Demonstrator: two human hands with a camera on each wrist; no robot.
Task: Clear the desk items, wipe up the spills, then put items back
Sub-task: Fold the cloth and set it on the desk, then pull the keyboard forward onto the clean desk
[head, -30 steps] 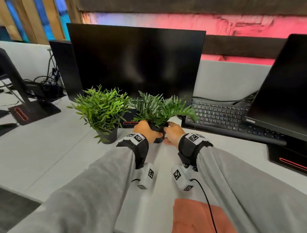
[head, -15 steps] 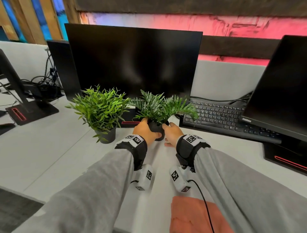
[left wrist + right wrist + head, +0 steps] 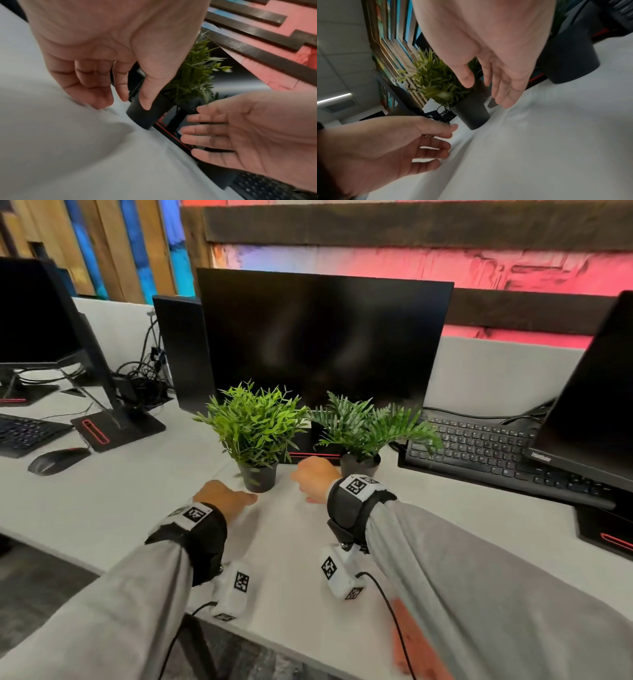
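Note:
Two potted plants stand on the white desk (image 3: 137,508) in front of the middle monitor. The bright green one (image 3: 255,433) is in a dark pot (image 3: 145,116); the darker fern (image 3: 363,422) stands to its right in its own pot (image 3: 570,58). My left hand (image 3: 236,498) hovers just left of the bright plant's pot, fingers loosely curled and empty, the thumb close to the pot but apart from it. In the gap between the two pots, my right hand (image 3: 313,477) is flat and empty, with its fingers (image 3: 505,94) straight.
A black monitor (image 3: 322,337) stands behind the plants. A keyboard (image 3: 479,450) and a second monitor (image 3: 592,392) are on the right. A mouse (image 3: 58,460), a monitor stand and cables lie to the left. Something orange and blurred (image 3: 416,645) lies at the desk's front edge.
Both hands have let go of the fern's pot, which now stands on the desk. They have drawn back and left toward the bright green plant.

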